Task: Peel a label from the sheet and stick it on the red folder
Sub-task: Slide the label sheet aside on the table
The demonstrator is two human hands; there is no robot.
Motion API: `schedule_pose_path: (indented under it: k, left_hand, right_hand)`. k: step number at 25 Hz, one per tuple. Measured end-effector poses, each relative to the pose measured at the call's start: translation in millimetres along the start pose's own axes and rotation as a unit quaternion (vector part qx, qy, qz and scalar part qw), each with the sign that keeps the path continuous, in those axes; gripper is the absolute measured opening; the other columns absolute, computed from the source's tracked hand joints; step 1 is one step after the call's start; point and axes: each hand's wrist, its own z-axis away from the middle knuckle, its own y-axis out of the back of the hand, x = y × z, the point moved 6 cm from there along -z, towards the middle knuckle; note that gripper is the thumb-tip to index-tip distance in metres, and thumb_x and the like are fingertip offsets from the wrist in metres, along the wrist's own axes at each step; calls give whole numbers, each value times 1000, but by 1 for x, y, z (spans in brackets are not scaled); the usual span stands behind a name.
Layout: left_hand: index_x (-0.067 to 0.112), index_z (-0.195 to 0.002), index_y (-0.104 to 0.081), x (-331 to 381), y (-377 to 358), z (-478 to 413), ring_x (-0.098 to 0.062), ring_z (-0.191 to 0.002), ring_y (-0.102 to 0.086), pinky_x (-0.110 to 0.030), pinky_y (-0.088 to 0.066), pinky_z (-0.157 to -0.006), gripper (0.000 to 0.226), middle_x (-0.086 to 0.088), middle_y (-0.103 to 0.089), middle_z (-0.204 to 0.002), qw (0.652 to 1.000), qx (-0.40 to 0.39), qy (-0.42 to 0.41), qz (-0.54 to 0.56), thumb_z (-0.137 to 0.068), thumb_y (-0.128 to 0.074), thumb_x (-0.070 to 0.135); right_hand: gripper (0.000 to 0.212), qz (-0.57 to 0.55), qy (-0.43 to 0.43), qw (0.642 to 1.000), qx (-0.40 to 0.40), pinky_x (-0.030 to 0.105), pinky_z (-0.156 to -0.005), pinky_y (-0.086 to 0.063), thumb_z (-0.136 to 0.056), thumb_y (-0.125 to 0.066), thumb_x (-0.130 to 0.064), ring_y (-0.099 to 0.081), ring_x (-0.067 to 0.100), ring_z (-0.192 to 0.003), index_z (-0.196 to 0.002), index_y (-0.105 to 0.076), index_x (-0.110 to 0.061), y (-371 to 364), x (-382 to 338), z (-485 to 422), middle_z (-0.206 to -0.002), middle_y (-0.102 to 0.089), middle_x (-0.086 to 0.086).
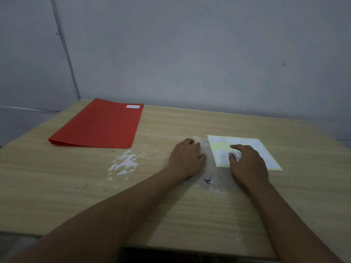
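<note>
The peeling step is judged to be in hand. The sheet (247, 149) lies on the worktop (171, 205), pressed under the right hand (248, 164), whose fingers (232, 156) are spread, grasping nothing. The left hand (187, 158) is rested loosely curled just beside it. A label's corner must next be lifted. The folder (98, 126) lies well apart, already bearing a label (133, 106).

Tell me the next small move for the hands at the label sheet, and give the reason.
Probably: pinch up a label's edge with the right hand, whose fingertips rest on the label sheet. The left hand lies on the table beside the sheet, not on it, so it could slide over to steady the sheet. The red folder already carries one white label.
</note>
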Motion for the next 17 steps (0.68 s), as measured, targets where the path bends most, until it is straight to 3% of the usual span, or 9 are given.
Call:
schedule_pose_path:
  k: [3, 8, 11, 17]
  left_hand:
    - [7, -134, -56, 31, -12, -5, -31, -126, -50, -43, -39, -107, 56, -13, -50, -140, 1000, -8, -18, 0, -96, -44, 46]
    - [8, -152, -35, 58, -24, -14, -24, -148, -24, -43, -17, -122, 71, -8, -25, -161, 1000, 3, 2, 23, -98, -39, 54]
    - [8, -154, -30, 73, -32, -19, -23, -151, -16, -40, -9, -123, 73, -8, -20, -164, 1000, 9, -7, 15, -98, -38, 54]
    - [5, -153, -29, 80, -52, -28, -22, -152, -11, -43, -7, -124, 77, -10, -17, -164, 1000, -16, -11, -24, -97, -32, 58]
  right_hand:
    - [38, 6, -24, 1000, 3, 40, -100, -42, -93, -60, -35, -55, 25, -124, -130, -64, -25, 14, 32, 1, -136, -60, 0]
    - [48, 36, -61, 997, -14, 40, -104, -40, -94, -58, -41, -48, 25, -132, -139, -55, -25, 28, 68, -2, -145, -51, 0]
    - [50, 55, -66, 996, -30, 40, -107, -38, -95, -55, -39, -43, 25, -136, -143, -51, -24, 33, 82, -5, -150, -46, 1]
    - [56, 62, -63, 994, -61, 39, -115, -32, -96, -51, -45, -35, 24, -144, -147, -47, -22, 28, 94, -2, -157, -38, 6]
